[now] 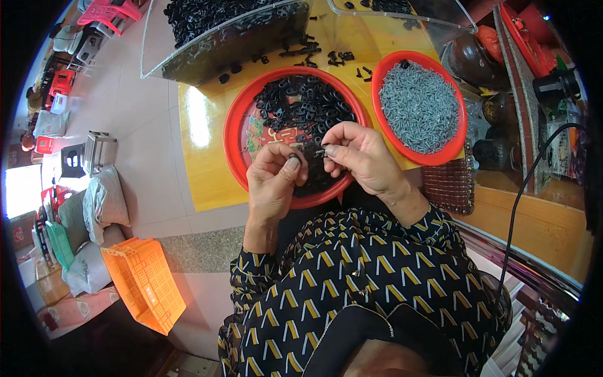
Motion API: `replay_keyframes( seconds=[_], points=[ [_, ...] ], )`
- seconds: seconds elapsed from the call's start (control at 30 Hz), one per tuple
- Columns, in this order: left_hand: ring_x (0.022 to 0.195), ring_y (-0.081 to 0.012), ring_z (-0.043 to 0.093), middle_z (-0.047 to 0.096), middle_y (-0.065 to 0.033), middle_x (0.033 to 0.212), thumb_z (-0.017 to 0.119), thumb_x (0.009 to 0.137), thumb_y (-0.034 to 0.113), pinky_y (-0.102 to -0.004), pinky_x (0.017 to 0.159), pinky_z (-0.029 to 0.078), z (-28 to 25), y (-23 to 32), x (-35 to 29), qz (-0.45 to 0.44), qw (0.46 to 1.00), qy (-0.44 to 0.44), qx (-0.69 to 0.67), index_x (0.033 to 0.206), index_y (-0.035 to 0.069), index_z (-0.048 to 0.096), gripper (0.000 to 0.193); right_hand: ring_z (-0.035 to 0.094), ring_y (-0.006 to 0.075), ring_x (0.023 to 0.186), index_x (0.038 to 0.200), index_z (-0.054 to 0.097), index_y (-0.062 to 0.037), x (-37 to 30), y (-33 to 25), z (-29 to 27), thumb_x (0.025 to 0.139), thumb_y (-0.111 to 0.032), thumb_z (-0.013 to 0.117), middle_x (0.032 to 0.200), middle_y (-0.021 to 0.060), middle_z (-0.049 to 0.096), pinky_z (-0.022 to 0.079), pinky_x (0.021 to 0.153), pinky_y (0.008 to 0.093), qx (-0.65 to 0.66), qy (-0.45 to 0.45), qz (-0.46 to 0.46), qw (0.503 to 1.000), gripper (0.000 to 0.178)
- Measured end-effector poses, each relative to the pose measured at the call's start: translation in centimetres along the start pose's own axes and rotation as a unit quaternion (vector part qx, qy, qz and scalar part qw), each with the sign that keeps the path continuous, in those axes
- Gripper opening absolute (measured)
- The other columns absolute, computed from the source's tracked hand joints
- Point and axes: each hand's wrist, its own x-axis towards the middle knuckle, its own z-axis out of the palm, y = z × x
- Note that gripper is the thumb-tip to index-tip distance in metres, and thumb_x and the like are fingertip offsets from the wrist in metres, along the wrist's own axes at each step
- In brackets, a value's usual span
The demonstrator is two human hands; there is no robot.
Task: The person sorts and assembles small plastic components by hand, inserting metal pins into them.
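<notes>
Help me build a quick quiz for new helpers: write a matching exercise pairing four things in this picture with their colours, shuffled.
Things
1. Screws
2. Crate
3. Small parts in the left tray
4. Tabletop

Colours
A. Yellow
B. Black
C. Silver-grey
D. Orange

Right pairs: 1-C, 2-D, 3-B, 4-A

left hand point(271, 173): black part point(293, 156) | right hand point(363, 158): silver screws point(320, 152) | red tray point(230, 135) beneath
</notes>
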Motion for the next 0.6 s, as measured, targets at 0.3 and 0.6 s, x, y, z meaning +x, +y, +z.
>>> replay_keyframes(
  seconds=[0.3,0.6],
  points=[
    [0.063,-0.0145,0.056,0.059,-0.0118,0.079,0.057,0.077,-0.002,-0.0234,0.052,0.046,0.2,0.1,-0.6,-0.017,0.999,0.006,-0.041,0.100,-0.002,0.053,0.024,0.055,0.0068,0.063,0.087,0.052,0.0004,-0.4,-0.3,1.1,0.078,0.000,0.054,0.072,0.0020,0.054,0.047,0.053,0.0181,-0.142,0.042,-0.025,0.989,0.009],
    [0.062,-0.0141,0.057,0.059,-0.0093,0.075,0.059,0.076,-0.003,-0.0236,0.053,0.048,0.3,-0.2,-1.0,-0.016,0.999,0.024,0.017,0.100,-0.003,0.054,0.024,0.054,0.0049,0.061,0.084,0.051,0.0000,-0.5,0.0,1.2,0.078,0.000,0.054,0.072,0.0009,0.053,0.044,0.051,0.0167,-0.192,0.033,-0.028,0.980,0.007]
  ],
)
